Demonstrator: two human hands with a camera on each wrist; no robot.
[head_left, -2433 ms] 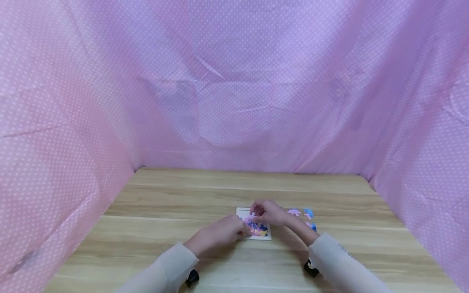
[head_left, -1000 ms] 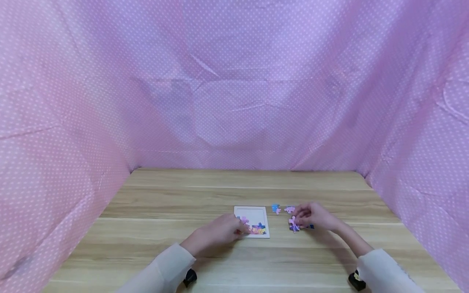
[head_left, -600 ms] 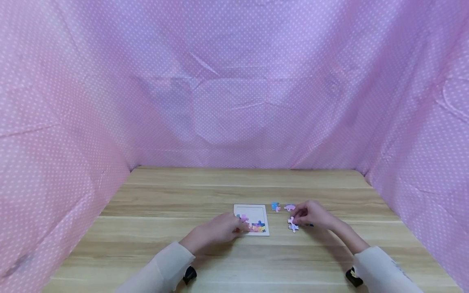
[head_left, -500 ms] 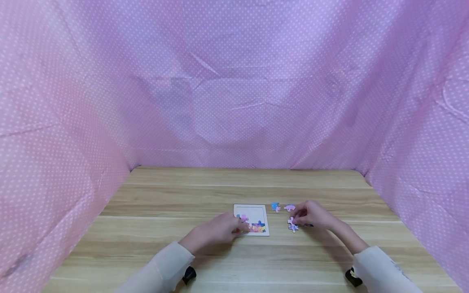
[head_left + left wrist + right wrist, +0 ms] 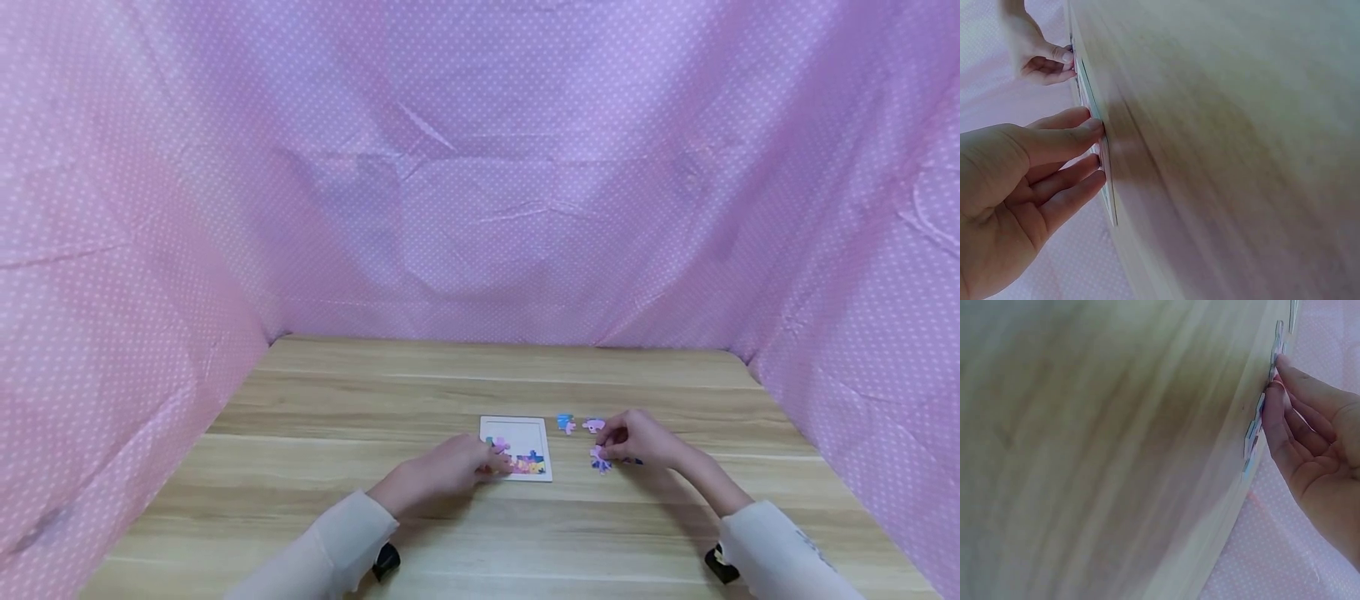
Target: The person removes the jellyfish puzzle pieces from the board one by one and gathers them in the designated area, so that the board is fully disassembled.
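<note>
A shallow white puzzle tray lies flat on the table, with colourful jigsaw pieces along its near side and left corner. My left hand rests at the tray's near-left corner. In the left wrist view, the thumb and fingertips of the left hand touch the tray's edge, the fingers fairly straight. Right of the tray, my right hand pinches a purple-and-blue jigsaw piece at table level. Thumb and forefinger of the right hand meet at the pieces in the right wrist view.
Beyond the tray's right edge lie a blue-and-pink piece and a pink piece. A dark blue piece shows partly beneath the right hand. Pink dotted cloth hangs around the wooden table at the back and sides.
From above the tray, my right hand has moved right to the loose pieces, and the purple-and-blue piece is now off the tray. The left hand has stayed at the tray's corner.
</note>
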